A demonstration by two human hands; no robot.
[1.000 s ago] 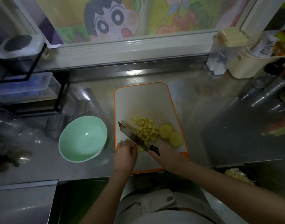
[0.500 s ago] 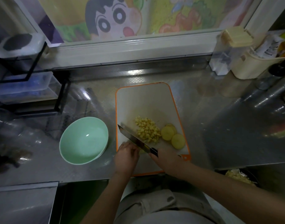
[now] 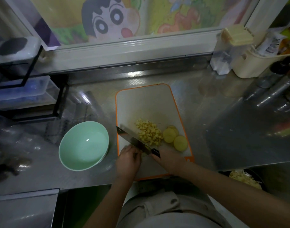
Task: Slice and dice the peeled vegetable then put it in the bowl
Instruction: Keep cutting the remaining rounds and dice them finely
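- The right grip [image 3: 169, 159] is clamped round the dark handle of the knife [image 3: 134, 140]. The broad blade runs from it up and to the left, across the near part of the cutting board [image 3: 144, 102].
- The left grip [image 3: 128, 159] sits just left of the right one, with its knuckles bent and its fingertips up against the near side of the blade. The hand is blurred and the blade hides what lies under the fingers, so I cannot tell whether it holds anything.
- The diced vegetable [image 3: 149, 133] lies in a loose yellow pile just beyond the blade, ahead of the right grip and touching the steel on its far side.
- Round slices [image 3: 180, 143] that are still whole lie overlapping, just ahead and to the right of the right grip, beside the diced pile.
- The green bowl [image 3: 78, 142] stands on the worktop [image 3: 95, 175] to the left of the left grip, just off the board's left edge. No pieces are in it.
- A dark dish of pale scraps [image 3: 244, 179] sits to the right of the right forearm, nearer to the person than the board.
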